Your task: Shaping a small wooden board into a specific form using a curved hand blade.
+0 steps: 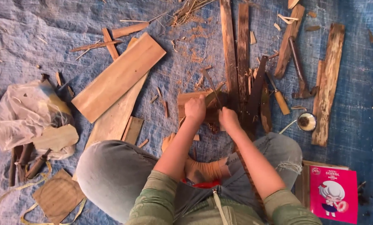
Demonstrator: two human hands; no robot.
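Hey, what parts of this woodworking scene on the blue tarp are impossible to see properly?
- Head view: the knife handle is hidden inside the left hand.
- The small wood block is partly covered by both hands; the right hand hides its grip.
- The pink book is cut off by the bottom edge.
- The small round tin contents are too small to tell.

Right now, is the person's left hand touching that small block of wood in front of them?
Touching. The head view shows the left hand closed on the near edge of the small wood block, with no gap; the right hand presses beside it.
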